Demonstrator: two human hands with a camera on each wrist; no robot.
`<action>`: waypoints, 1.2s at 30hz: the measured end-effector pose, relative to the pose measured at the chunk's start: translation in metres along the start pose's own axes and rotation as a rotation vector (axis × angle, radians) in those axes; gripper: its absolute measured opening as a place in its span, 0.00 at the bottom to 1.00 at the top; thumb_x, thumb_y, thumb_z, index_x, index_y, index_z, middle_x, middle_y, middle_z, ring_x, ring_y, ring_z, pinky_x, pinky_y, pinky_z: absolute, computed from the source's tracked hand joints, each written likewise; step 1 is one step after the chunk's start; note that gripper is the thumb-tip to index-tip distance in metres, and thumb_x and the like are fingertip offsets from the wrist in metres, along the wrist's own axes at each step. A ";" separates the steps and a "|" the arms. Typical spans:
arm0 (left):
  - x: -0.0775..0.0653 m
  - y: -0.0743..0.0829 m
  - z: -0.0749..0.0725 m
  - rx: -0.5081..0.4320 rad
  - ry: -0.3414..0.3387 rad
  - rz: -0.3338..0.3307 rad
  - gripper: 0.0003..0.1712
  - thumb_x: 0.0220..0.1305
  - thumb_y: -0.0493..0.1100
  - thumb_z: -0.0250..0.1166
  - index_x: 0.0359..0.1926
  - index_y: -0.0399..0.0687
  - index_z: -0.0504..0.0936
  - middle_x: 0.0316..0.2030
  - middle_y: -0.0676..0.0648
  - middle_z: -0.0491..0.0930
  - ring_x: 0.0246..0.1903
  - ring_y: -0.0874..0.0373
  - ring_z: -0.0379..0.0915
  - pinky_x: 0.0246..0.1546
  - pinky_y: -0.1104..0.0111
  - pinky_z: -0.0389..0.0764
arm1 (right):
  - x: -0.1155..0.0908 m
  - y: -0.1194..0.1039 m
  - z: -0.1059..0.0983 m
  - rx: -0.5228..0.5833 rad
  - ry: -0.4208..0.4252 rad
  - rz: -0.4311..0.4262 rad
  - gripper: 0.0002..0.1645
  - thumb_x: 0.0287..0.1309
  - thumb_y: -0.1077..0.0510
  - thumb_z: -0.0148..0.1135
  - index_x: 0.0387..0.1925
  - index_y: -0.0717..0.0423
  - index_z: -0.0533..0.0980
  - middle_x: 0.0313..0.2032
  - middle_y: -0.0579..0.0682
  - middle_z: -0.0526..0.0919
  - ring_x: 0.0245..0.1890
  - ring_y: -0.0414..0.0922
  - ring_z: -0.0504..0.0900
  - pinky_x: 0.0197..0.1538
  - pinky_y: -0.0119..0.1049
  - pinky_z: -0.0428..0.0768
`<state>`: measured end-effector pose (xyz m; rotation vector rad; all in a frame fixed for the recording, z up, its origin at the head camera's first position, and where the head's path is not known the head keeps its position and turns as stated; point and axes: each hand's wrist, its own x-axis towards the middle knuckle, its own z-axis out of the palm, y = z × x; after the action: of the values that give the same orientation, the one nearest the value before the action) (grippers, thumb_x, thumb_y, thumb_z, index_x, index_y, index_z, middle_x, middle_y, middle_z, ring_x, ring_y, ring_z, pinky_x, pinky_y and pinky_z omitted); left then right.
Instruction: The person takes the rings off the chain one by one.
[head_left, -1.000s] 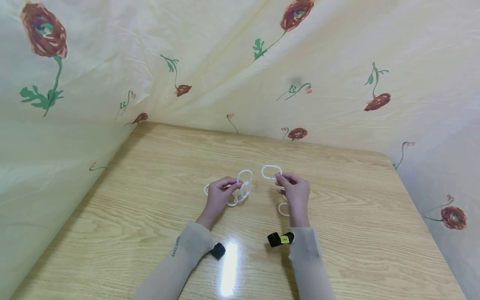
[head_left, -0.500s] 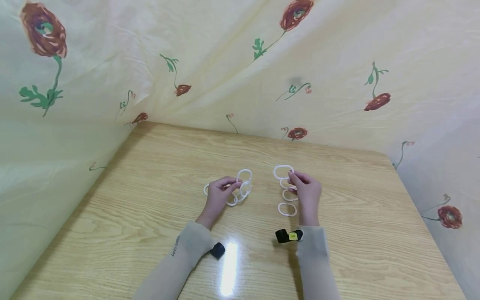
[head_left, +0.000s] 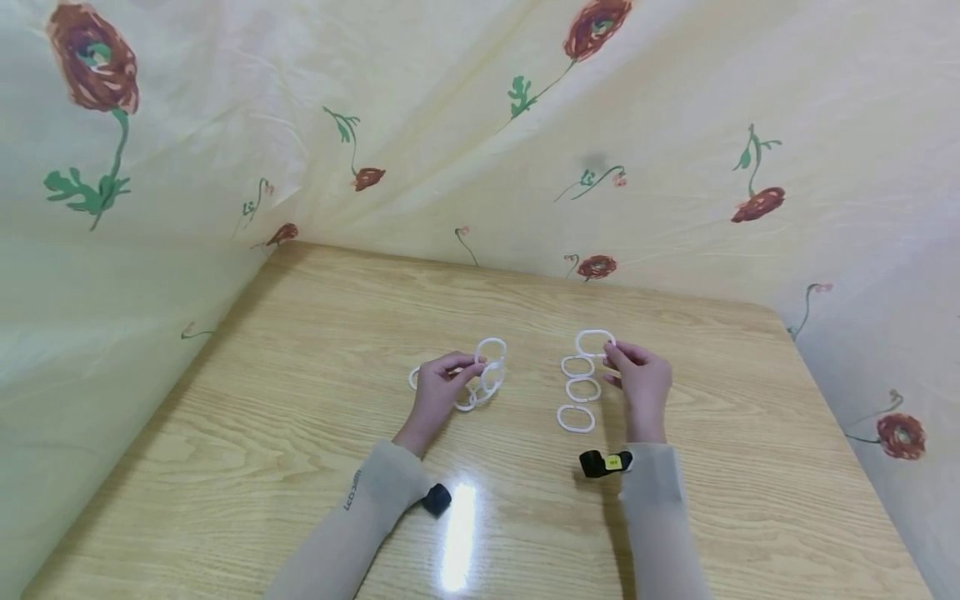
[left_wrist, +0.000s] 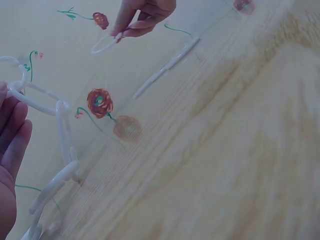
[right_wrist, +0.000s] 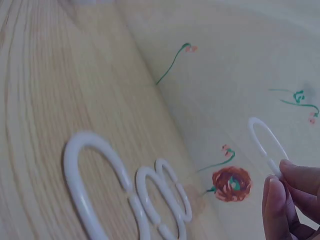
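Observation:
My left hand (head_left: pixel 435 398) pinches the upper link of a white plastic chain (left_wrist: pixel 63 134), whose several joined oval links hang down to the table. Part of that chain is hidden behind the hand in the head view. To the right, my right hand (head_left: pixel 647 382) holds a single white oval link (right_wrist: pixel 252 131) by its end between thumb and fingertips, raised over the table. A narrow gap shows in the sides of the loose links. Three of these lie in a column just left of the right hand: a near link (head_left: pixel 576 431), a middle link (head_left: pixel 582 401) and a far link (head_left: pixel 563 367).
The wooden table (head_left: pixel 300 333) spreads under both arms. Behind it and along both sides hangs a cream cloth (head_left: pixel 450 125) with red flowers. A black wrist camera sits at each cuff, the right camera (head_left: pixel 592 464) with a yellow label. Light glares off the table at front.
My right hand has moved to the right with the link, uncovering the loose links on the table. My left hand and the chain have stayed nearly still.

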<state>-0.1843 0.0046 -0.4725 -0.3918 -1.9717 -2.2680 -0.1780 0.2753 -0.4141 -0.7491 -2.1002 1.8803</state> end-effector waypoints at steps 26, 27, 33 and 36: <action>0.002 0.001 0.000 0.016 0.000 -0.030 0.09 0.60 0.33 0.67 0.38 0.27 0.83 0.40 0.29 0.83 0.34 0.70 0.81 0.39 0.76 0.83 | 0.012 0.012 0.031 -0.242 -0.231 0.070 0.21 0.61 0.61 0.64 0.52 0.71 0.76 0.20 0.38 0.82 0.21 0.31 0.81 0.26 0.22 0.81; 0.002 0.001 0.000 0.015 -0.001 -0.026 0.09 0.60 0.32 0.67 0.38 0.27 0.83 0.40 0.29 0.83 0.34 0.70 0.81 0.39 0.76 0.83 | 0.012 0.013 0.033 -0.251 -0.238 0.076 0.21 0.61 0.61 0.64 0.52 0.70 0.76 0.20 0.39 0.82 0.21 0.31 0.81 0.25 0.22 0.80; 0.002 0.001 0.000 0.003 -0.003 -0.010 0.09 0.60 0.31 0.66 0.38 0.26 0.83 0.40 0.27 0.83 0.34 0.70 0.81 0.40 0.76 0.83 | 0.011 0.013 0.040 -0.305 -0.281 0.098 0.21 0.61 0.59 0.65 0.52 0.68 0.77 0.19 0.40 0.82 0.20 0.32 0.79 0.23 0.21 0.77; 0.002 0.000 0.000 0.005 0.001 -0.017 0.09 0.60 0.32 0.66 0.38 0.26 0.83 0.39 0.29 0.83 0.34 0.69 0.81 0.40 0.76 0.83 | 0.010 0.012 0.043 -0.330 -0.294 0.099 0.21 0.61 0.59 0.65 0.52 0.68 0.77 0.18 0.39 0.82 0.19 0.31 0.79 0.22 0.21 0.76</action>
<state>-0.1861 0.0044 -0.4718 -0.3753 -1.9877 -2.2726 -0.2046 0.2441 -0.4343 -0.6866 -2.6478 1.8063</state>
